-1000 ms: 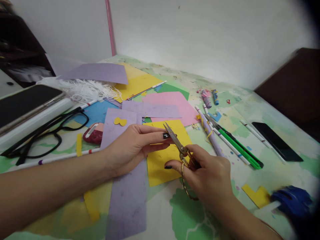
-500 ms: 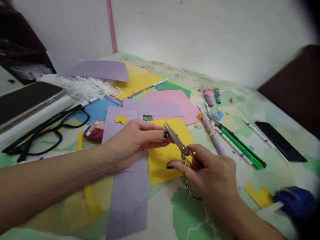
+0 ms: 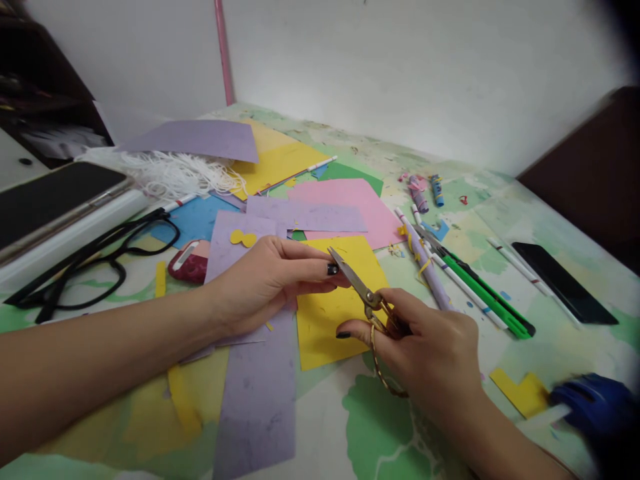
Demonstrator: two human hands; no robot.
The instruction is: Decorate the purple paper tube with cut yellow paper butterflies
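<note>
My right hand (image 3: 430, 347) holds gold-handled scissors (image 3: 359, 287), their narrow blades pointing up and left. The blade tips lie beside the fingertips of my left hand (image 3: 295, 277), which are pinched together; what they hold is too small or hidden to make out. Below both hands lies a yellow sheet (image 3: 330, 333) with small scraps on it. Purple paper strips (image 3: 260, 407) extend under and in front of my left hand. A small yellow cutout of rounded shapes (image 3: 243, 238) rests on the purple paper.
Black glasses (image 3: 123, 267), a maroon case (image 3: 187, 265) and white string (image 3: 175, 175) are at the left. Pink paper (image 3: 345, 200) lies behind. To the right are a green cutter (image 3: 485, 297), a purple roll (image 3: 433, 277), a black phone (image 3: 565, 280) and a blue object (image 3: 590, 400).
The scissor blades appear slightly closer together. My right hand has shifted a little to the right, while my left hand stays nearly still.
</note>
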